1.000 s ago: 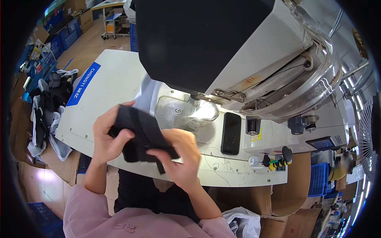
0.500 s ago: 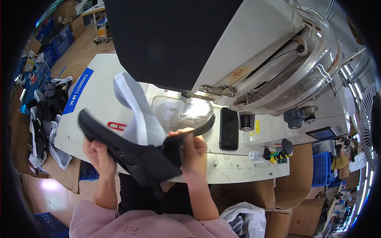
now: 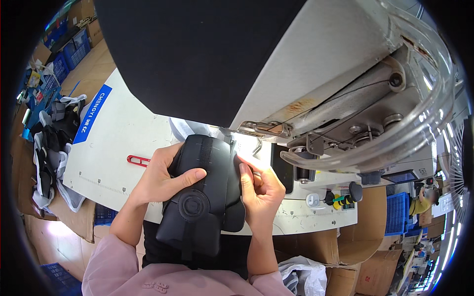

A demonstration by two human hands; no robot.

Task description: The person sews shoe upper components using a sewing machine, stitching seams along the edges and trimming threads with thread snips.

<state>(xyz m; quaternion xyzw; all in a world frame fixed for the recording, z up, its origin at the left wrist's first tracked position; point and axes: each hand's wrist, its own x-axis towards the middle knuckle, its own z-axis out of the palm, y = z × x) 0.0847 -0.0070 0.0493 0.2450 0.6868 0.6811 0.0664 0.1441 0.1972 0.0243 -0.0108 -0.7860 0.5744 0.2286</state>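
Observation:
A black padded piece (image 3: 202, 197) with a round raised disc and a strap end lies between my hands in front of the sewing machine (image 3: 291, 98). My left hand (image 3: 168, 177) is closed on its left edge, thumb lying on top. With fingers bent and thumb pressed down, my right hand (image 3: 260, 192) grips the right edge near the machine's needle area. The far end of the piece reaches up to the machine head, which hides the needle. Part of a pale grey flap (image 3: 182, 129) shows beyond it on the white sewing table (image 3: 108, 163).
A red thread snipper (image 3: 138, 160) lies left of the piece. To the right are a black phone (image 3: 282, 170), a small white case (image 3: 313, 200) and thread spools (image 3: 344, 199). Black and grey pieces (image 3: 52, 148) are heaped at the far left. Cardboard boxes (image 3: 363, 232) stand below the table's right edge.
The black piece has turned from slanted to nearly upright, disc side up, and moved toward the needle area. The grey flap has swung down behind it. Both hands have kept hold, with shifted grips.

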